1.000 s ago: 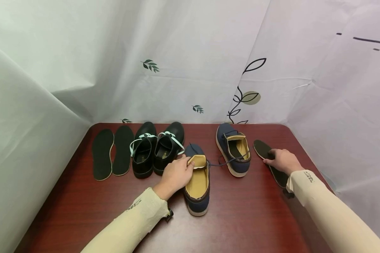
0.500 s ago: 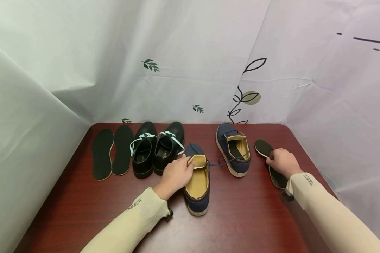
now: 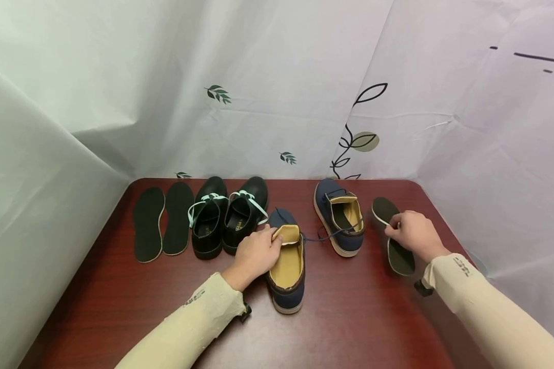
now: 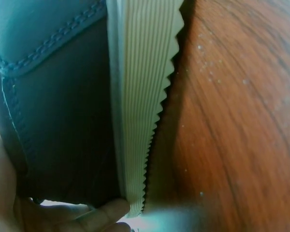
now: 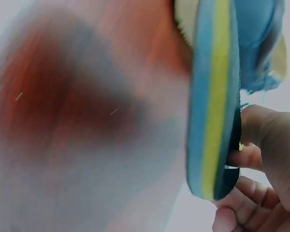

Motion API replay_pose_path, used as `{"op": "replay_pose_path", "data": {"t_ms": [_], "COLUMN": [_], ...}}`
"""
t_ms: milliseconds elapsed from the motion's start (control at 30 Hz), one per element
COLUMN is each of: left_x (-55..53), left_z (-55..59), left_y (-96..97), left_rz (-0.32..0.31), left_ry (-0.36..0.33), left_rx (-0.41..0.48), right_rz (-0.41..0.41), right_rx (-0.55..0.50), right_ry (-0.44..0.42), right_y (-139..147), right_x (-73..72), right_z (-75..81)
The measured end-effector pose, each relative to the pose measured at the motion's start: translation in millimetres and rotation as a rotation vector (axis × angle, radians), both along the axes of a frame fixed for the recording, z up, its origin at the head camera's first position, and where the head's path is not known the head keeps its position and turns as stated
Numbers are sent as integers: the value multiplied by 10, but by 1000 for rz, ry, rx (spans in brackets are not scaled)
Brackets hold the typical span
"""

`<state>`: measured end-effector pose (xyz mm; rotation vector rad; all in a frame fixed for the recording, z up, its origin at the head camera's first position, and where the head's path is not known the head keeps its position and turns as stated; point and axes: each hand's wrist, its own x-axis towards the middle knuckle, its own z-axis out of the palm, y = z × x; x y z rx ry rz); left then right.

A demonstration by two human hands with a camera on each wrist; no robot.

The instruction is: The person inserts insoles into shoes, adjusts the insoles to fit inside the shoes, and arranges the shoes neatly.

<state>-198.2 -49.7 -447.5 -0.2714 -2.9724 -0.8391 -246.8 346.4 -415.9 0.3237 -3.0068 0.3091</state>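
A navy shoe (image 3: 288,299) with a tan lining stands in the middle of the table, its heel towards me. My left hand (image 3: 255,256) grips its left side, thumb by the raised tongue (image 3: 287,234). In the left wrist view, fingers (image 4: 106,215) curl against the ridged pale sole (image 4: 142,82). At the right, my right hand (image 3: 417,237) pinches a dark insole (image 3: 400,259) by its middle edge. The right wrist view shows the insole (image 5: 213,101) edge-on with a yellow stripe. The other navy shoe (image 3: 351,243), a dark insole (image 3: 342,218) inside it, sits between the hands.
Two black shoes (image 3: 210,241) with pale mint laces stand left of the left hand. Beyond them lie two dark insoles (image 3: 147,225), side by side. A navy lace (image 3: 323,237) trails between the navy shoes. White sheeting (image 3: 268,77) hangs behind the reddish-brown table (image 3: 341,318).
The right hand has lifted the insole off the table and tilted it, shifting slightly to the right with it. The left hand and its shoe stay in place.
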Motion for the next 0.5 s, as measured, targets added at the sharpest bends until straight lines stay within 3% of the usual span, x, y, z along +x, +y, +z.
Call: {"op": "replay_pose_path", "data": {"t_ms": [233,500], "left_x": [-10,-17], "left_z": [-11,-1], "left_y": [-1,-12], "left_rz": [-8,-7], "left_ry": [-4,-5], "left_rx": [0,3], "right_rz": [24,72], "right_rx": [-29,-108], "right_ry": [124,206], "right_y": [-244,-687], "right_x": [112,374], "right_z": [218,434]}}
